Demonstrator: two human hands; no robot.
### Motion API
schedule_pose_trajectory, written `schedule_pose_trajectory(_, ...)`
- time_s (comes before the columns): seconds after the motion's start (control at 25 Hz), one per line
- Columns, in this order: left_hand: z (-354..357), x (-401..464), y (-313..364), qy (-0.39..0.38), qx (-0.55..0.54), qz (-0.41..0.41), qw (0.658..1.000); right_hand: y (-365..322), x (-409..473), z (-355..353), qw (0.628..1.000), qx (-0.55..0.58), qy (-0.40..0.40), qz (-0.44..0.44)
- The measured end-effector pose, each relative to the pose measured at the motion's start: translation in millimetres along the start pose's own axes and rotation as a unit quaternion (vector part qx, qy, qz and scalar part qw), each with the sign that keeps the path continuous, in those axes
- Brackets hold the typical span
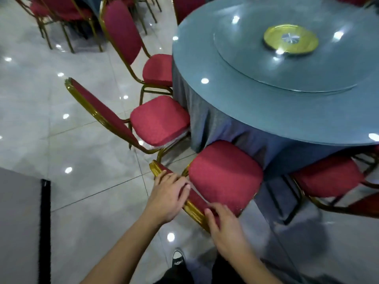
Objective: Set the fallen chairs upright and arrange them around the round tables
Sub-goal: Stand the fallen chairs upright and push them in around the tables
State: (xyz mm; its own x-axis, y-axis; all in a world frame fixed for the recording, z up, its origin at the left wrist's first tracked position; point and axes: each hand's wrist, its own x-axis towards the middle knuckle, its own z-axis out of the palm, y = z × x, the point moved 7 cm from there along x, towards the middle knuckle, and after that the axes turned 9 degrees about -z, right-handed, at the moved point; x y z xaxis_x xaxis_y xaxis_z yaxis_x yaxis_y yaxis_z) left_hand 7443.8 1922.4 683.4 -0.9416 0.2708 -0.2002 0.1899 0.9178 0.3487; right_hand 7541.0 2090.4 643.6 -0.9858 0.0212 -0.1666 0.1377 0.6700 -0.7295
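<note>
At nine o'clock in the view lies glossy grey tiled floor (86, 193), and a cluster of red chairs with gold frames (61, 13) stands far off at eleven o'clock. Next, at ten o'clock from the round counter (287, 111), an upright chair (158, 69) sits with its seat tucked against the blue cloth, and just below it, at about nine o'clock of the counter, a second upright chair (160, 119) faces in the same way, its back leaning out over the floor. The left hand (168, 197) rests on the gold top rail of the nearest chair (225, 175), its grip loosely curled over the rail with the fingers lying on the red back. This chair stands upright at roughly seven o'clock of the counter, seat edge touching the hanging cloth. The right hand (223, 228) holds the same rail further along, fingers bent over it. On the counter lies a glass turntable (256, 64) with a gold hub (291, 38). At five o'clock another chair (328, 173) sits partly under the cloth.
</note>
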Motion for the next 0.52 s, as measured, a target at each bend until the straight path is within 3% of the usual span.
schedule_pose_trajectory(0.12, -2, 17, -21, 0.051, -0.027, 0.001, 0.998, -4, -20, 25, 0.988, -0.046, 0.093, 0.112)
schedule_pose_trajectory(0.24, 6, 22, -20, 0.095, -0.089, -0.055, 0.99, -7, -8, 9, 0.975, -0.103, 0.166, 0.109)
schedule_pose_trajectory(0.36, 9, 36, -8, 0.1, -0.075, -0.034, 0.992, 8, 2, -6, 0.976, -0.117, 0.147, 0.112)
schedule_pose_trajectory(0.52, 6, 64, 26, 0.051, -0.068, -0.016, 0.996, 37, 33, -42, 0.974, -0.123, 0.143, 0.123)
